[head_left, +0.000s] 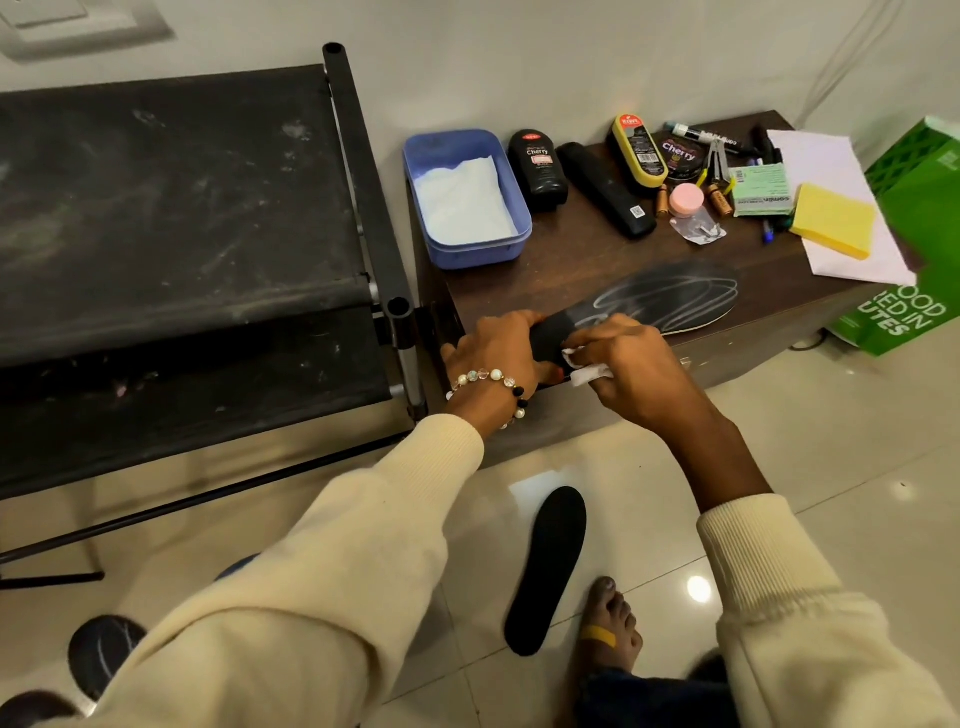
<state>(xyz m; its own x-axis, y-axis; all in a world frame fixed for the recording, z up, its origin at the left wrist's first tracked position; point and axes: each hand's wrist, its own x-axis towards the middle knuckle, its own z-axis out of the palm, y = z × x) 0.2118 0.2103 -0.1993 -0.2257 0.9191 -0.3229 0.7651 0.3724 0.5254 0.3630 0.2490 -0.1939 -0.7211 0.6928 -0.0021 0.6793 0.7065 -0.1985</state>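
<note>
Holding: left hand (493, 348) curls over the near end of the black insole (670, 299), fingers on top, pinning it at the table's front left corner
Right hand: right hand (628, 364) pinches a crumpled white tissue (589, 373); fingers curled, pressing it onto the insole just beside the left hand
Insole position: lies flat along the front edge of the dark wooden table (571, 260); far end points right; pale looping marks on its top; light edge shows on the near side
Wrist: beaded bracelet (493, 382) on the left wrist; cream sleeves on both arms
Table, left: blue tub (478, 253) with white paper (462, 202) inside; black bottle (537, 169) lying just right of it
Table, middle: long black bar-shaped item (605, 189); yellow-edged shoe sponge (639, 150); round polish tin (678, 156); pink-lidded jar (686, 199); batteries (662, 200) beside the jar
Table, right: green pad (763, 192); yellow sticky pad (834, 221) on a white sheet (821, 156); pens near them, too small to tell apart
Beyond the table: green bag (919, 208) at its right end
Floor: second black insole (548, 566) on the tiles, below the hands; bare foot (610, 623) with a yellow plaster just right of it; another dark insole (104, 654) bottom left, partly behind the sleeve
Left side: black fabric rack (171, 208) touching the table's left side
</note>
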